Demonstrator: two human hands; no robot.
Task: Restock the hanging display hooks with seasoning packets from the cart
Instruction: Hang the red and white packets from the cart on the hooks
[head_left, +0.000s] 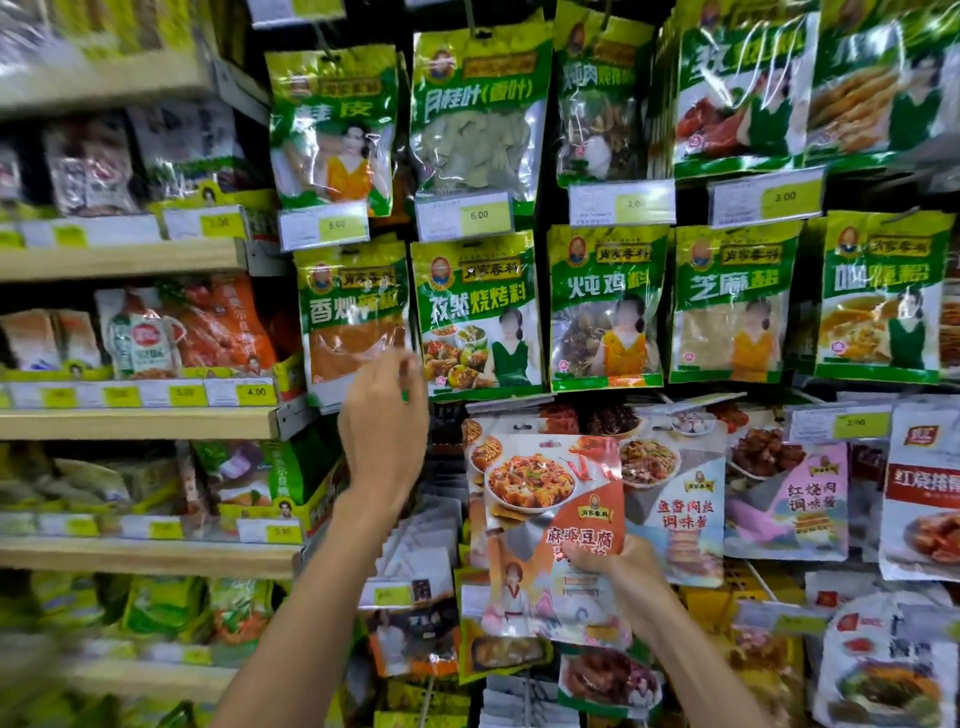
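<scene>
My right hand (626, 577) grips an orange and white mapo tofu sauce packet (550, 519) by its lower right part, held upright in front of the hanging display. My left hand (384, 426) is raised with its fingers at the bottom edge of a green chili-powder packet (353, 317) on the second hook row; whether it pinches that packet I cannot tell. Beside the held packet hangs a similar fish-flavour sauce packet (680, 499). The cart is out of view.
Rows of green seasoning packets (478, 312) hang above with yellow price tags (462, 215). Wooden shelves (135, 421) with bagged goods stand to the left. Pink and white sauce packets (789, 499) hang to the right. More packets hang below.
</scene>
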